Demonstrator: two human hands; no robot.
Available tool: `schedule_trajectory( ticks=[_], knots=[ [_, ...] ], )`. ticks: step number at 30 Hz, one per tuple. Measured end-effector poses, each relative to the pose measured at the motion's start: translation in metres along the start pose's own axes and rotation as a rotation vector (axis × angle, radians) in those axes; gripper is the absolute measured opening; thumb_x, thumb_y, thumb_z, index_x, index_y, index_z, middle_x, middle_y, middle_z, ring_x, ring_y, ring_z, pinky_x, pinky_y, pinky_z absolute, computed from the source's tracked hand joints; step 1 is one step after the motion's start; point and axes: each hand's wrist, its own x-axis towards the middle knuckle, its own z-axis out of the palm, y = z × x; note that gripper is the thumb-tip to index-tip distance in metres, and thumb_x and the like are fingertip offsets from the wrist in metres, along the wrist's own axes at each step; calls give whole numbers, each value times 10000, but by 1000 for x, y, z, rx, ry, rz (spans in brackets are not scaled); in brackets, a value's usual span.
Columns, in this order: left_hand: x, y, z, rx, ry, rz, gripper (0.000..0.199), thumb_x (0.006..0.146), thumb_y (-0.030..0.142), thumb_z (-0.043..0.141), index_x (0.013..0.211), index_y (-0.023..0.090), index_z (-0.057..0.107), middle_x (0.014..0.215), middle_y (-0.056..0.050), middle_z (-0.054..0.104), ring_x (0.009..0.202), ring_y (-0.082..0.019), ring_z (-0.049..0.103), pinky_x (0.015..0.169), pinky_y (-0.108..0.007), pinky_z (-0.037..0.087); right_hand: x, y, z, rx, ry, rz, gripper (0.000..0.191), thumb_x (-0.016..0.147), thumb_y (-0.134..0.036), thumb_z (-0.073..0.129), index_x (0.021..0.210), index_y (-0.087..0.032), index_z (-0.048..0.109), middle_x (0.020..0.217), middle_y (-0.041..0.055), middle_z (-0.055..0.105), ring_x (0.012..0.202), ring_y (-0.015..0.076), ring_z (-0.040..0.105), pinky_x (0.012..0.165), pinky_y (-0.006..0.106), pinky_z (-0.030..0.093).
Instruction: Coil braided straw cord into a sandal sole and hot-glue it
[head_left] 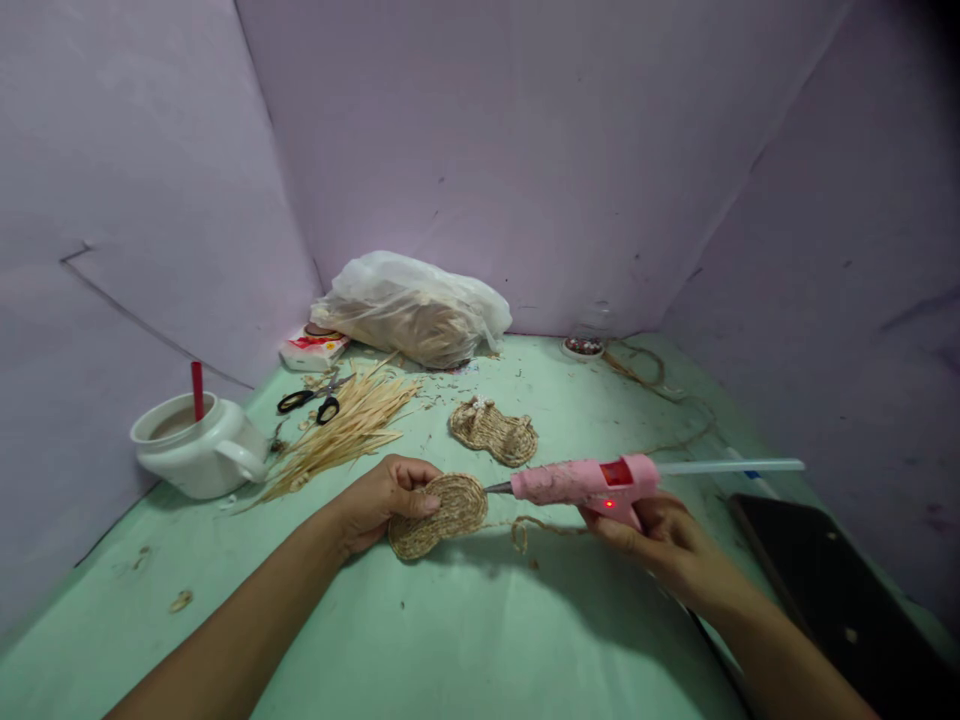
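Observation:
My left hand (390, 500) pinches a woven straw sole shape (457, 510) between thumb and fingers, just above the green table (480, 640). My right hand (660, 540) is wrapped round the handle of a pink glue gun (585, 483), which has a lit red light and a clear glue stick (727, 466) out of its back. Its metal nozzle points left and meets, or nearly meets, the right edge of the sole. A thin twisted cord (551, 526) runs from the sole toward my right hand. Behind lies a second woven sole (493, 432) with small decorations.
Straw strips (349, 420) and black-handled scissors (311, 398) lie at the left, near a white pot (199, 455) holding a red stick. A plastic bag (416, 310), small box (313, 350) and bead container (583, 348) stand behind. A dark phone-like slab (832, 590) is right.

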Motion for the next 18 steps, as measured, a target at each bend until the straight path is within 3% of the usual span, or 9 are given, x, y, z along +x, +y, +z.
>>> schedule_trajectory(
  ticks=[9,18],
  knots=[
    [-1,2,2,50,-8,-13,367,478,294,843,763,91,732,672,-73,710,563,-133,614,541,-214,470,0,-1,2,55,13,3,345,730,-513,615,612,-191,575,545,-32,414,490,101,346,436,238,315],
    [-2,1,2,92,-44,-21,361,509,294,826,795,92,738,695,-79,711,577,-132,610,542,-210,454,0,-7,4,77,-7,-14,367,726,-510,629,555,-202,528,508,-58,317,465,93,306,453,241,322]
  ],
)
